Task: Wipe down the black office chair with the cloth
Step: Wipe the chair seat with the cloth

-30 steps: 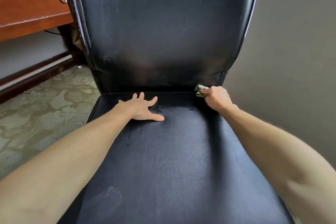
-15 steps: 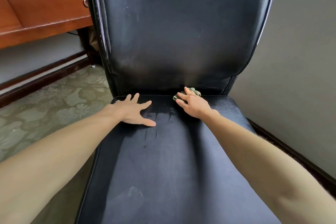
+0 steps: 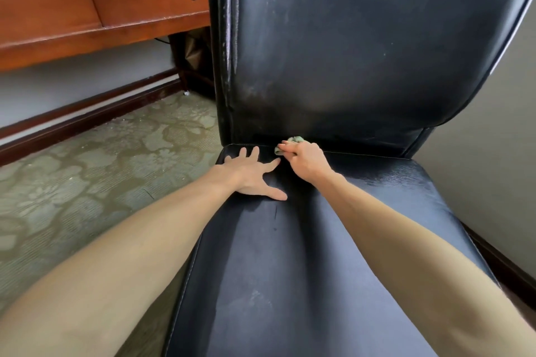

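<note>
The black office chair (image 3: 333,255) fills the view, its tall backrest upright and its seat running toward me. My left hand (image 3: 255,174) lies flat with fingers spread on the rear left of the seat. Just to its right, my right hand (image 3: 304,161) grips a small bunched greenish cloth (image 3: 294,140) at the crease where seat meets backrest. Only the cloth's top edge shows past the fingers. A damp sheen covers the seat's rear right.
A reddish wooden desk (image 3: 101,9) with a ring-pull drawer stands at the left behind the chair. Patterned green carpet (image 3: 101,168) lies to the left. A grey wall with dark baseboard (image 3: 499,264) runs close along the chair's right side.
My right hand has slid the cloth left along the seat crease, from the right corner to beside my left hand. The view has shifted left.
</note>
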Demonstrator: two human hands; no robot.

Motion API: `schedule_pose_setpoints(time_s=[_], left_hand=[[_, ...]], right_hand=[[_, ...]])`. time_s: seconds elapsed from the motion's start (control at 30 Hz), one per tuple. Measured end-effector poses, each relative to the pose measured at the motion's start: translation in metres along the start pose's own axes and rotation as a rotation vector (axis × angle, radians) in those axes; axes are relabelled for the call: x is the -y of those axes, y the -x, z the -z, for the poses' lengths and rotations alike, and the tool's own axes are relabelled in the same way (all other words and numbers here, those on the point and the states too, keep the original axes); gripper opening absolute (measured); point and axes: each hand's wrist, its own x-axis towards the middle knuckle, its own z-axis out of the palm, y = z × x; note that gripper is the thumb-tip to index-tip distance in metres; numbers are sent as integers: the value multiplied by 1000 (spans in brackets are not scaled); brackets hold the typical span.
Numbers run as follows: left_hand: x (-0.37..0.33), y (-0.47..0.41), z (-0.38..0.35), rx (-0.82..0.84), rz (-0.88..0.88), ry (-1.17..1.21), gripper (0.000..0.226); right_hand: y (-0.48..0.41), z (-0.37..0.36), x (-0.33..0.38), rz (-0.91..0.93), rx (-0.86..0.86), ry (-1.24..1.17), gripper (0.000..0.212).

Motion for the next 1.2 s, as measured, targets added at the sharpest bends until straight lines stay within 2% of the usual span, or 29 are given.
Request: schedule_pose_setpoints(time_s=[0.13, 0.23, 0.43, 0.63, 0.83, 1.03, 1.1, 1.2], left_hand=[[1, -2, 0, -3, -10, 7, 103], [2, -3, 1, 4, -18, 11, 104], [3, -4, 4, 5, -43, 13, 103], [-3, -13, 17, 38, -49, 22, 106], [-61, -12, 25, -4, -98, 36, 102], [-124, -12, 27, -21, -156, 10, 98], [-140, -16, 27, -27, -170, 1, 96], [-162, -20, 27, -25, -193, -5, 95]], right_hand=[[-6, 0, 7, 50, 95, 130, 41], [3, 11, -12, 48, 102, 247, 48], [35, 35, -53, -104, 34, 299, 52], [70, 55, -82, -260, -54, 249, 45], [96, 72, -86, -335, -31, 316, 60], [134, 95, -111, -469, -60, 352, 49], [139, 101, -116, -480, -92, 323, 50], [137, 101, -120, -459, -89, 269, 41]])
